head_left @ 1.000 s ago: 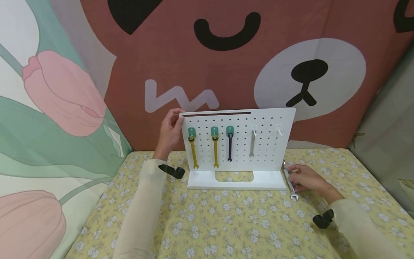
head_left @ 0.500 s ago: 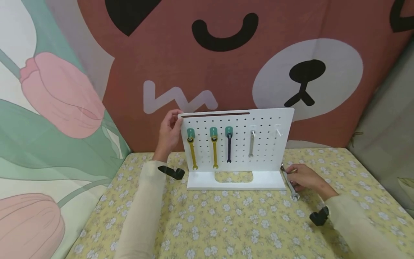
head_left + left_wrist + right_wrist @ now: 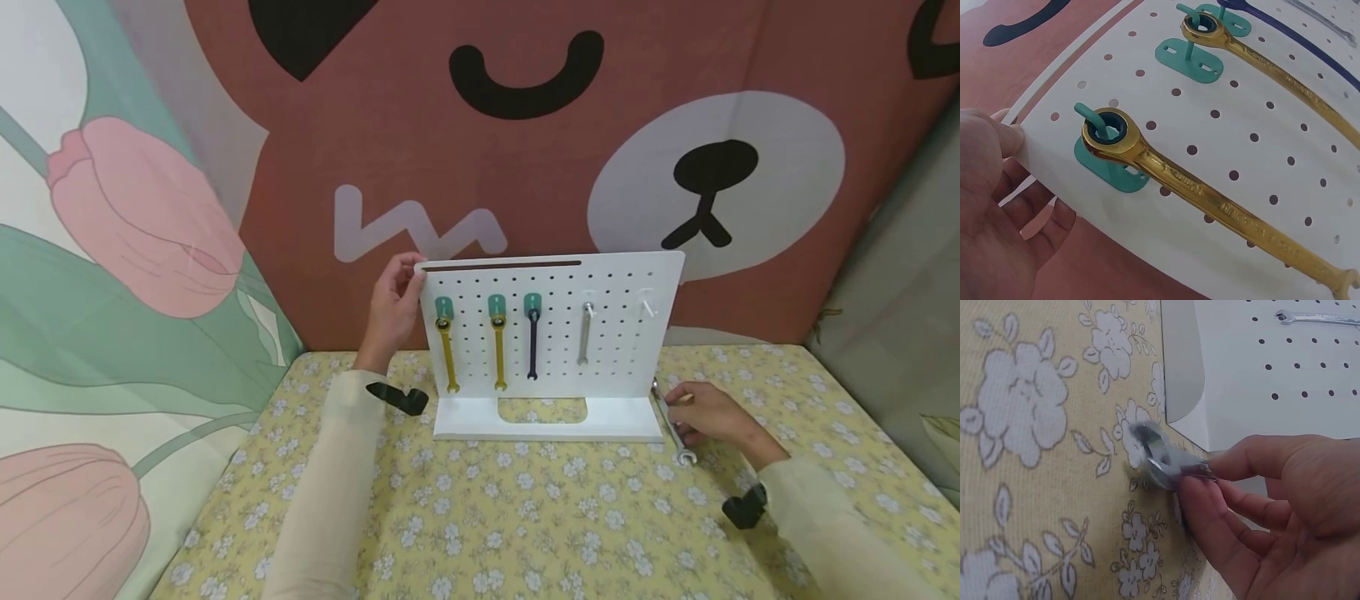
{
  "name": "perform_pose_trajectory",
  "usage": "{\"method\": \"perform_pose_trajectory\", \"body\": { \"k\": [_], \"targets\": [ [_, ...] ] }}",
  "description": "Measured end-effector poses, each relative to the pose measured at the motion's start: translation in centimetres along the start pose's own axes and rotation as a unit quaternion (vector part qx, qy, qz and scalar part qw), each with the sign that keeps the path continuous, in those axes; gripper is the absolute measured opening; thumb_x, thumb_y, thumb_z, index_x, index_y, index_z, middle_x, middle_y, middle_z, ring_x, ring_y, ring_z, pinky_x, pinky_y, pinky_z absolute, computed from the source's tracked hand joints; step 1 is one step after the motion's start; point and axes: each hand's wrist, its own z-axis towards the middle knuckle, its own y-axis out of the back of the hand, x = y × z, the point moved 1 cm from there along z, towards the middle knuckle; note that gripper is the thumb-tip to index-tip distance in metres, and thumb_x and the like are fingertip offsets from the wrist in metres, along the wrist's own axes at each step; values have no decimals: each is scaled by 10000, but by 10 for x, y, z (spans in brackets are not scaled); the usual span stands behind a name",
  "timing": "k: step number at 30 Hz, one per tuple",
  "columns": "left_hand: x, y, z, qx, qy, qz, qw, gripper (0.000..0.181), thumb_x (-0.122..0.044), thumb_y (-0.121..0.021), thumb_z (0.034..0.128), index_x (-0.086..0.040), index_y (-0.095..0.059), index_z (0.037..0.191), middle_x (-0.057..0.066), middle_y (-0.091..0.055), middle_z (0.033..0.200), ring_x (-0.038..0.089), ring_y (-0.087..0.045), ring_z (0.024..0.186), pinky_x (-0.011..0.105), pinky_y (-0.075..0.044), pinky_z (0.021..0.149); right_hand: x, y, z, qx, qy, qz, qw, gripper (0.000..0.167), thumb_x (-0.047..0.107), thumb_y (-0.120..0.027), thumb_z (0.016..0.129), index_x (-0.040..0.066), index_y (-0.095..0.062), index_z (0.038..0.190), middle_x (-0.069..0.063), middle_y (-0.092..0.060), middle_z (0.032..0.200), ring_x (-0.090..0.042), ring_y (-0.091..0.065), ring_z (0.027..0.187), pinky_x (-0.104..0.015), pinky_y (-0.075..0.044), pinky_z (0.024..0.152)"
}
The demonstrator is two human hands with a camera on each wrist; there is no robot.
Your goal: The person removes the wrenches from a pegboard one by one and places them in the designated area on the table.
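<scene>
My left hand point(image 3: 393, 310) pinches the upper left corner of a white pegboard point(image 3: 551, 385), thumb in front and fingers behind. To the right of the board's base, my right hand point(image 3: 714, 410) holds a silver wrench point(image 3: 662, 405) between thumb and fingers, its open end toward me. A gold wrench point(image 3: 1197, 199) hangs by its ring end on a green hook point(image 3: 1124, 178). Another gold wrench point(image 3: 499, 354) and a dark purple wrench point(image 3: 533, 346) hang on green hooks beside it. Farther right hangs a smaller silver wrench point(image 3: 585, 335). The rightmost whitish hook point(image 3: 648, 305) bears nothing.
The pegboard stands on a white base point(image 3: 547, 430) with a cutout in its middle. Under it lies a yellow floral tablecloth point(image 3: 540, 517). A patterned fabric backdrop point(image 3: 375, 108) rises behind the table. Black straps with mounts point(image 3: 399, 398) sit on both wrists.
The right hand and its wrench have shifted very slightly to the left, and the wrench has turned a little in the fingers. The left hand stays on the pegboard corner.
</scene>
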Motion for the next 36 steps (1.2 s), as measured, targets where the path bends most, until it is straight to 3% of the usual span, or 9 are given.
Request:
{"method": "perform_pose_trajectory", "body": {
  "k": [7, 14, 20, 25, 31, 36],
  "targets": [
    [0, 0, 0, -16, -42, 7, 10000, 227, -147, -528, 1093, -56, -582, 1294, 134, -598, 1057, 251, -580, 930, 319, -479, 795, 5, 1, -7, -221, 151, -192, 9995, 378, 184, -600, 1017, -99, -543, 1261, -171, -644, 968, -255, -647, 745, -409, -572, 635],
    [0, 0, -2, -54, -24, -42, 10000, 228, -152, -532, 1091, -59, -576, 1296, 130, -596, 1072, 253, -575, 952, 335, -476, 825, 19, -1, -16, -492, 823, -387, 9946, 384, 203, -595, 1044, -86, -548, 1292, -196, -644, 1007, -280, -623, 688, -438, -510, 581],
    [-1, 0, -2, -39, 15, -92, 9999, 226, -165, -540, 1089, -76, -580, 1293, 136, -592, 1073, 256, -564, 951, 337, -467, 824, 33, -9, -20, -520, 1325, -98, 9898, 351, 191, -610, 1049, -46, -581, 1306, -171, -626, 1055, -302, -595, 753, -438, -511, 615],
    [-2, -1, -2, -14, 8, -129, 9999, 250, -141, -525, 1093, -31, -565, 1315, 160, -587, 1080, 262, -560, 946, 374, -472, 834, 47, -16, -21, -702, 1875, 148, 9796, 366, 225, -598, 1067, -25, -589, 1333, -149, -630, 1080, -346, -642, 886, -433, -553, 712],
    [-1, -2, -1, -27, 7, -76, 10000, 269, -152, -527, 1093, -23, -560, 1327, 151, -582, 1064, 256, -557, 939, 385, -473, 841, 58, -28, -19, -1171, 2297, 350, 9656, 347, 231, -604, 1066, 5, -611, 1329, -142, -643, 1113, -206, -653, 885, -371, -563, 754],
    [0, -2, -2, -46, 61, -44, 10000, 264, -168, -527, 1095, -41, -569, 1322, 143, -583, 1050, 256, -557, 935, 387, -473, 838, 65, -39, -14, -1245, 2471, 603, 9591, 322, 193, -610, 1062, 11, -617, 1327, -170, -652, 1206, -306, -666, 965, -340, -559, 779]
  ]
}}
